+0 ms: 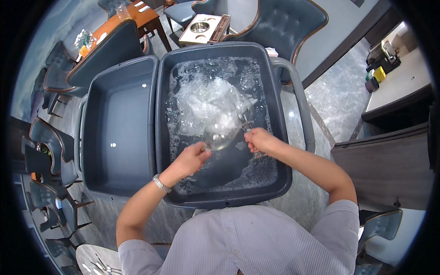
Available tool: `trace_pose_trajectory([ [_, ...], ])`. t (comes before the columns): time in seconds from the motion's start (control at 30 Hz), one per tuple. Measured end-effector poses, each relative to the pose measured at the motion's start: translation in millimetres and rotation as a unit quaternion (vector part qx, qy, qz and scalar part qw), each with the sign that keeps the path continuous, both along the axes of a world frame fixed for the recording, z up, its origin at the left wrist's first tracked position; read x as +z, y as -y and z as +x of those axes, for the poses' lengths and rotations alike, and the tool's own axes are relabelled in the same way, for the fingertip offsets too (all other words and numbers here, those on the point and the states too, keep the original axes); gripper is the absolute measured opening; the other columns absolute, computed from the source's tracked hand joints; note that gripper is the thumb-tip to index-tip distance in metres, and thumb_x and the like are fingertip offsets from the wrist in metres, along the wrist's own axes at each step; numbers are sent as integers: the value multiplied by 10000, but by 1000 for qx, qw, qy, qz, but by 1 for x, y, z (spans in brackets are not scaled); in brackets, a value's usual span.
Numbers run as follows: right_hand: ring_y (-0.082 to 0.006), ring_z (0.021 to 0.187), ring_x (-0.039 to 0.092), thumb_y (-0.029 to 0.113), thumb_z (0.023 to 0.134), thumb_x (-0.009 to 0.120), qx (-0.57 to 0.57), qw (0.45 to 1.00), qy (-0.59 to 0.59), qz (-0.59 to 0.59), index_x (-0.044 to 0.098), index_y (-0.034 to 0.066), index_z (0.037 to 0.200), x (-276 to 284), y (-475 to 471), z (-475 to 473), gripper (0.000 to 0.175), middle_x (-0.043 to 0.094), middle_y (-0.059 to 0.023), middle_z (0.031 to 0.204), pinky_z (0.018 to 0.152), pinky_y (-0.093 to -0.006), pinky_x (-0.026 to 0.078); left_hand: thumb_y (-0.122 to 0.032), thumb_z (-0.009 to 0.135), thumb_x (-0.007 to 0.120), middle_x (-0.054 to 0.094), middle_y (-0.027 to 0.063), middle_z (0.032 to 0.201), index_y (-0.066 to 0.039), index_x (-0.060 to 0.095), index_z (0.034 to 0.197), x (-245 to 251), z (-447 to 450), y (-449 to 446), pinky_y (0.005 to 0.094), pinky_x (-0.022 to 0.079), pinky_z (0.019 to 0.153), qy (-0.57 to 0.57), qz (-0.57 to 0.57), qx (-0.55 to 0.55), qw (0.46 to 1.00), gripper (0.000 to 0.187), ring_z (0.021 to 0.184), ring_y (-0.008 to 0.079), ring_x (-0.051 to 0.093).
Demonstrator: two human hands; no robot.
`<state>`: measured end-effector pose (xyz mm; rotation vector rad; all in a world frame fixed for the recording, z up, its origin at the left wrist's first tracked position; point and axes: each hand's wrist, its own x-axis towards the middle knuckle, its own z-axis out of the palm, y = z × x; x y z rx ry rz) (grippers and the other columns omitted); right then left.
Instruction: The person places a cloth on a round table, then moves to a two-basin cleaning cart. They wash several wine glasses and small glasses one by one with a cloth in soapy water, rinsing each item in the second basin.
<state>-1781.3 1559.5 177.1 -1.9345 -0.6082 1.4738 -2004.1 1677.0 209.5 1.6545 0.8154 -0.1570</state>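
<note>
Before me stands a dark grey plastic tub (286,172) holding sudsy water, with a heap of white foam (209,99) in its middle. My left hand (188,160), a metal bracelet at its wrist, pinches the near side of a clear drinking glass (220,137) just above the water. On the right, my right hand (259,140) is closed around clear glass that looks like a stem. Blur and transparency hide whether both hands hold the same glass. Something white with a pointed end (252,102) pokes out beside the foam.
A second grey tub (120,113) adjoins on the left, with small white bits inside. A grey cart handle (302,103) curves along the right. Beyond are blue padded chairs (292,20), a wooden table (147,17) and a white-topped stand with a metal bowl (199,27). A counter (402,75) is at right.
</note>
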Motion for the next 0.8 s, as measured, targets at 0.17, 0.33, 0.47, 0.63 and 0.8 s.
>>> trace_pose_trajectory([
  [0.17,-163,553,551,208,894,445,-33,995,-82,-46,523,1,713,-4,39,-19,286,560,-81,647,500,-281,456,-157,878,514,550,144,600,-7,484,833,-7,-25,19,344,439,538,-18,205,-144,968,159,552,271,550],
  [0.33,-200,531,587,233,902,442,12,991,-50,-127,595,-42,701,-9,51,-28,373,631,-135,670,446,-318,442,-185,833,541,610,203,751,-3,521,853,-22,-32,29,468,453,663,-84,261,-227,934,185,780,374,592],
  [0.47,-216,568,611,265,893,459,194,964,16,-179,618,-8,730,11,50,-23,355,633,-133,676,459,-365,457,-178,810,560,620,194,799,-25,554,916,-25,-25,35,451,475,680,-114,262,-273,919,187,780,366,603],
  [0.63,-339,697,626,243,821,547,308,826,463,99,586,50,999,48,40,-11,266,616,-188,740,610,-446,479,-192,793,590,535,188,1107,-107,498,1124,-16,-16,62,412,485,712,-106,377,-267,881,354,897,329,587],
  [0.8,-354,777,602,247,820,564,350,758,543,93,450,89,1220,44,9,-2,445,557,-176,951,698,-440,475,-231,777,612,432,196,1233,-173,333,1343,-17,-2,88,411,480,763,8,434,-278,857,633,972,335,553],
])
